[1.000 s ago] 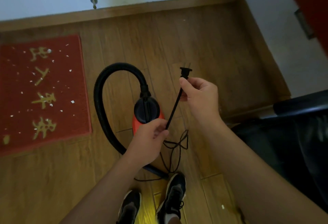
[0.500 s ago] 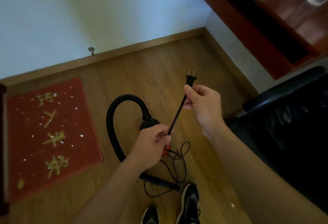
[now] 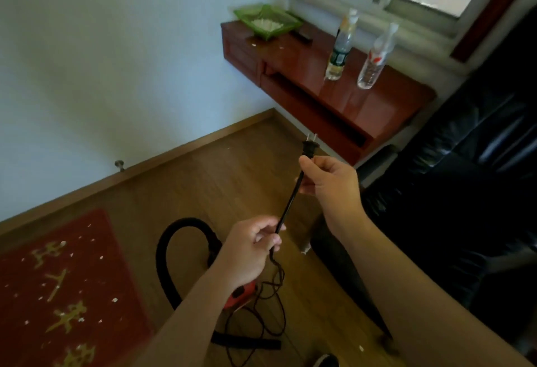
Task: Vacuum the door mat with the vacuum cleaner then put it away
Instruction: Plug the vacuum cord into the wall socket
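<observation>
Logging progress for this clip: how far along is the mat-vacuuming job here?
Early. Nothing cleaned: white scraps still litter the door mat. In hand: the right hand holds the cord just below the plug, the left hand grips the cord lower down; unplugged. Left: plugging in, vacuuming, storing the vacuum cleaner.

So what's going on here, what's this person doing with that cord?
A person is holding the vacuum cleaner's power cord stretched between both hands: the right hand pinches it just below the plug, prongs up and unplugged, and the left hand grips it lower down. The vacuum cleaner sits on the floor below. The red door mat is littered with white bits, not yet vacuumed.
</observation>
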`<state>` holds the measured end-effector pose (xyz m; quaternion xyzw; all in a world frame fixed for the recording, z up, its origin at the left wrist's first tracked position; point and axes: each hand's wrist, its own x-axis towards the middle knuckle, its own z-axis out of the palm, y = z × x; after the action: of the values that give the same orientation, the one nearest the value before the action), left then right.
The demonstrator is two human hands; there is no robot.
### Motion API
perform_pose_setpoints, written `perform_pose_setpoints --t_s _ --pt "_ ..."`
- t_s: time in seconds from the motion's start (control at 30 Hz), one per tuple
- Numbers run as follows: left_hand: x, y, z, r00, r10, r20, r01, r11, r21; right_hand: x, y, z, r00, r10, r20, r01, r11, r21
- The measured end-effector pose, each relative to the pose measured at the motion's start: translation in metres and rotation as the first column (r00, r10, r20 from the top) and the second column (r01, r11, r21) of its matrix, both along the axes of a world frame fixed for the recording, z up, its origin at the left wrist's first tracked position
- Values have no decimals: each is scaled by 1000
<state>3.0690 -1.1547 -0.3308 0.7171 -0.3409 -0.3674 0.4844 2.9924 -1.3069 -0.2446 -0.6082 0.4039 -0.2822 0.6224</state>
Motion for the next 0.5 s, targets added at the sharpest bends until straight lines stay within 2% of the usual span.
perform_pose_setpoints --t_s 0.23,0.5 --pt "-54 -45 84 985 -172 -10 171 984 -48 -81 -21 90 985 -156 78 161 985 -56" --pt "-149 -84 164 931 -345 123 355 932 -77 -192 -43 158 950 -286 126 300 947 -111"
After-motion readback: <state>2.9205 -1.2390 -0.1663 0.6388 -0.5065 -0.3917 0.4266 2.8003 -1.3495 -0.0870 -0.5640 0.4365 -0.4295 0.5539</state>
